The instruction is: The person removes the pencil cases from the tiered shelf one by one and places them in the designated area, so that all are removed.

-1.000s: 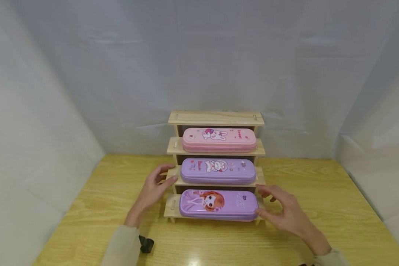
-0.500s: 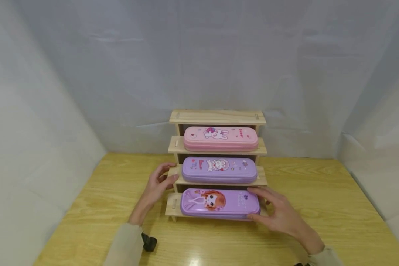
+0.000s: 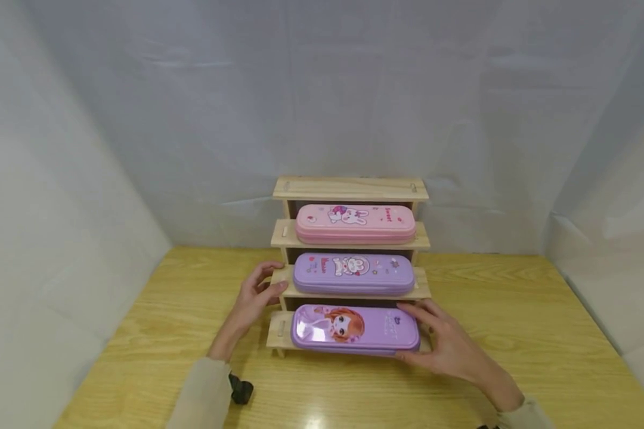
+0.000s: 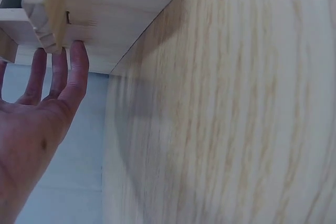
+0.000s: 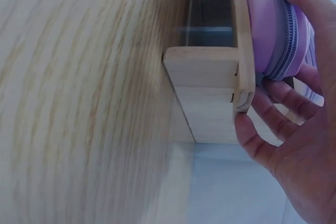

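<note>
A stepped wooden rack (image 3: 349,189) stands at the middle of the table. On its lowest step lies a purple zippered pencil case (image 3: 375,330) with a red-haired girl printed on the lid. My right hand (image 3: 456,345) pinches this case's right end, thumb at the front edge and index finger at the back. In the right wrist view, the case's zipper (image 5: 289,38) shows beside the thumb, and lower fingers reach by the step's end. My left hand (image 3: 252,301) grips the left end of the step above; in the left wrist view its fingertips (image 4: 79,51) meet the rack's side panel.
A purple rabbit pencil case (image 3: 354,274) and a pink rabbit pencil case (image 3: 356,224) lie on the two steps above. The wooden table (image 3: 155,333) extends on both sides of the rack. Pale sheeting (image 3: 354,89) hangs behind and at both sides.
My right hand has moved left from beside the lowest pencil case onto its right end. A bright reflection now shows on that case's lid. The left hand keeps its place on the rack.
</note>
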Action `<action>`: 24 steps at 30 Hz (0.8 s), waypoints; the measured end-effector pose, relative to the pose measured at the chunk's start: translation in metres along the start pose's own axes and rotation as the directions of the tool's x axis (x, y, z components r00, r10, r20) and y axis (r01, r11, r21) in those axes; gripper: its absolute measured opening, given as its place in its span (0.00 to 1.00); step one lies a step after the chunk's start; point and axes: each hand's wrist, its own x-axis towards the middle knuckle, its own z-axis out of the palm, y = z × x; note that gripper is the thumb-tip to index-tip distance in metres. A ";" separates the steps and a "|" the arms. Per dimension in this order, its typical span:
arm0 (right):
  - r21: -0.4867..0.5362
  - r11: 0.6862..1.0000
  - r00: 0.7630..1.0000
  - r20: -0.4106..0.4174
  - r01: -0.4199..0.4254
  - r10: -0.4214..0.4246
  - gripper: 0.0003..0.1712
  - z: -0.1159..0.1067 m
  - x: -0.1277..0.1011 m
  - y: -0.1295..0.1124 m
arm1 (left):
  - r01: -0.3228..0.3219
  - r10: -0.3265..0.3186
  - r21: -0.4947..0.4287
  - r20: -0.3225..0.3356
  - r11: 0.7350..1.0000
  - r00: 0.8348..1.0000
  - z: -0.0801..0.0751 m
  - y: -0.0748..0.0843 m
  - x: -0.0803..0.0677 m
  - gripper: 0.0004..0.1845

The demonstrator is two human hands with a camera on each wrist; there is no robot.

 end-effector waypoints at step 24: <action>0.387 0.908 0.985 0.118 -0.160 0.123 0.43 -0.014 -0.011 0.001 | 0.017 -0.017 0.008 0.013 1.000 1.000 -0.001 0.000 -0.001 0.23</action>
